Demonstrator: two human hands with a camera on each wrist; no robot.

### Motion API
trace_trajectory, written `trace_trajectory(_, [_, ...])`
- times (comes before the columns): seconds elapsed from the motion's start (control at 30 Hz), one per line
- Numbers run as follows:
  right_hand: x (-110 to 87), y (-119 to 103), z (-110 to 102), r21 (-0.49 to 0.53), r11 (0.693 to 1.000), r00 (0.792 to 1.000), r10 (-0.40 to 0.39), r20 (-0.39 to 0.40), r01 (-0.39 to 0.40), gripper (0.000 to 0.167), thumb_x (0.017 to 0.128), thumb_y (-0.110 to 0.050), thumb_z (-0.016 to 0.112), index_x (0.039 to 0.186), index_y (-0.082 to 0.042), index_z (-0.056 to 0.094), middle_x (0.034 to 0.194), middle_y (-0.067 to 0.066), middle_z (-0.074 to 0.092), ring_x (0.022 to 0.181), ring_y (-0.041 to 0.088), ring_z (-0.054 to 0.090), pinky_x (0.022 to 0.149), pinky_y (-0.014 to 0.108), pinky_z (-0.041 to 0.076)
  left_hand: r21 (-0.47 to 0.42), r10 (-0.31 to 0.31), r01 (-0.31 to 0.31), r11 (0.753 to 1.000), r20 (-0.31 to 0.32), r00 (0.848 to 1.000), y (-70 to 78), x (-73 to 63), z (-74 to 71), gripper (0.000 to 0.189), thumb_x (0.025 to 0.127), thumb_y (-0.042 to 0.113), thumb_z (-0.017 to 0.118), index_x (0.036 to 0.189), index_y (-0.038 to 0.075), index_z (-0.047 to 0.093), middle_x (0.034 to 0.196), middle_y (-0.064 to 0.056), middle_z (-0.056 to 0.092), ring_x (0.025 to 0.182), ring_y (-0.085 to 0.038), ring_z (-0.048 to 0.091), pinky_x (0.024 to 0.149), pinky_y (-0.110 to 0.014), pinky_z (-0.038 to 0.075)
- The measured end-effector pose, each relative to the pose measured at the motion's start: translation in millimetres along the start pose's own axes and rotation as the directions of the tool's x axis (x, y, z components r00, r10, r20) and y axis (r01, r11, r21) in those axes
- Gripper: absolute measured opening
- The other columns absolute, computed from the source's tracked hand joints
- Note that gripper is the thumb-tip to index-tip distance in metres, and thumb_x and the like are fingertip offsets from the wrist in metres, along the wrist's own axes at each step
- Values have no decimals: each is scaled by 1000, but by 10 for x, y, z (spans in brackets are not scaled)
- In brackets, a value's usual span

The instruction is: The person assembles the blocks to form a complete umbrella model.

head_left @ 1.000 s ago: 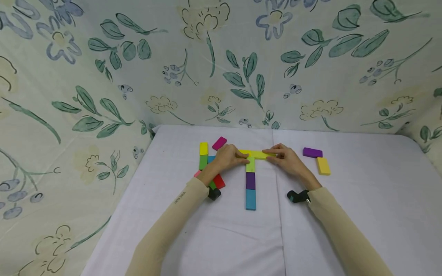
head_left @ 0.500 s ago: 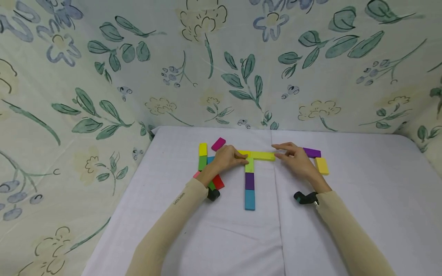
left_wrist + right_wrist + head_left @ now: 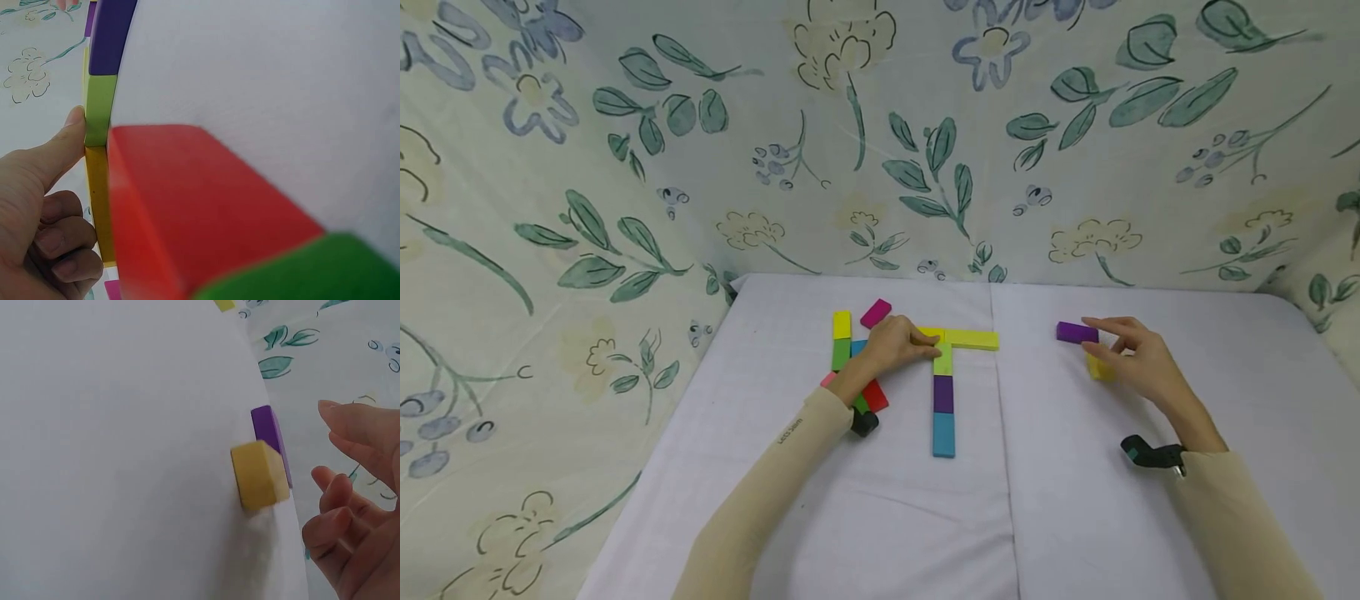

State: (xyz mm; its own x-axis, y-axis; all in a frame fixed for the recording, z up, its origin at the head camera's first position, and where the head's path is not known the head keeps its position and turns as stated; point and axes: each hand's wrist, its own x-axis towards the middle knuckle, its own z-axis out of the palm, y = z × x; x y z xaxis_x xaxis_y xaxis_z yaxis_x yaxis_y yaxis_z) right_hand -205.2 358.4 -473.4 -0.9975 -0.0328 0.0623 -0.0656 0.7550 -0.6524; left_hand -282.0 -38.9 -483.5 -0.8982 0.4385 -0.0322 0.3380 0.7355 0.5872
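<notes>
Wooden blocks form a T in the head view: a long yellow bar (image 3: 972,339), then a light green block (image 3: 943,360), a purple block (image 3: 943,394) and a blue block (image 3: 943,435) below it. My left hand (image 3: 891,343) holds the left yellow block (image 3: 100,203) of the bar, its fingers curled there and its thumb touching the light green block (image 3: 100,109). Over at the right, my right hand (image 3: 1138,358) hovers by a violet block (image 3: 1077,332) and a golden yellow block (image 3: 255,475), thumb and fingers spread with nothing between them.
Left of the T lie several blocks: a magenta one (image 3: 876,313), a yellow one (image 3: 842,325), a green one (image 3: 842,354) and a red one (image 3: 875,397). My left forearm hides some. White cloth (image 3: 880,517) covers the table; floral fabric (image 3: 850,167) hangs behind.
My right hand has let go of the right end of the yellow bar and moved right to the violet and golden yellow blocks. My left hand has stayed in place.
</notes>
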Motion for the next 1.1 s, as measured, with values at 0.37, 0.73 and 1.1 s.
trace_trajectory(0.37, [-206,381,-65,-48,998,996,48,75,-45,65,92,-38,79,149,-15,56,150,16,46,81,9,49,62,23,40,10,-12,12,1000,-5,1000,-11,-7,0,38,87,43,83,120,24,76,89,4,78,83,-12,56,68,-25,31])
trace_trajectory(0.73, [-196,425,-54,4,1000,996,1,87,-1,61,92,-32,80,145,-11,58,130,9,51,82,8,48,63,24,38,1,-5,5,1000,-10,1000,-18,-7,8,38,87,43,83,119,24,76,92,3,80,82,-12,57,66,-25,32])
trace_trajectory(1.1, [-244,397,-65,2,999,994,-43,102,43,62,89,-27,83,143,-5,59,132,14,51,80,8,49,69,21,34,6,-5,5,1000,-9,1000,2,-8,10,38,87,43,83,120,25,76,93,4,80,84,-12,57,67,-26,32])
